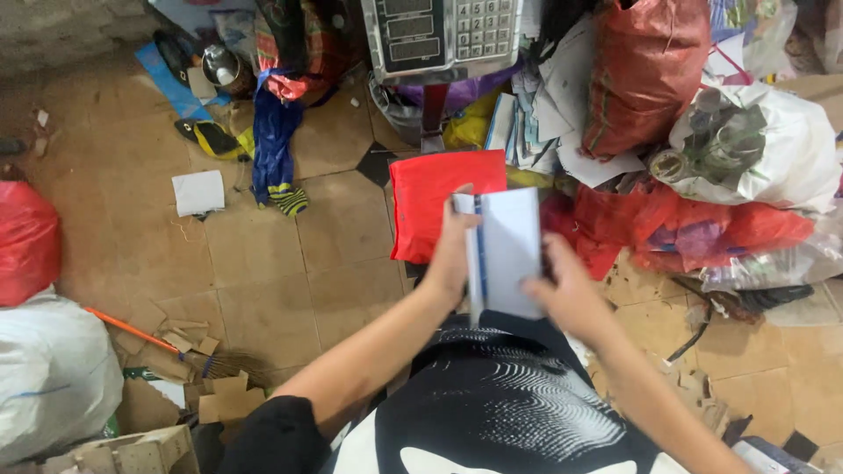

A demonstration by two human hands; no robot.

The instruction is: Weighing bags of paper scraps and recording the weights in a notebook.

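Open tile floor [263, 263] lies left of your left hand [452, 254]; red sacks [702, 228] crowd close on the right of your right hand [566, 294]. Both hands are clamped on a white notebook [509, 250] with a blue spine edge, held upright between them, a red folder [430, 206] just behind it.

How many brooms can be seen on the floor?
1. The broom, with an orange handle, lies on the tiled floor at lower left, beside cardboard scraps. Others may be hidden under the piles.

A scale [443, 35] stands behind the booklet [507, 250], sacks [650, 75] to its right, a broom [167, 344] far left.
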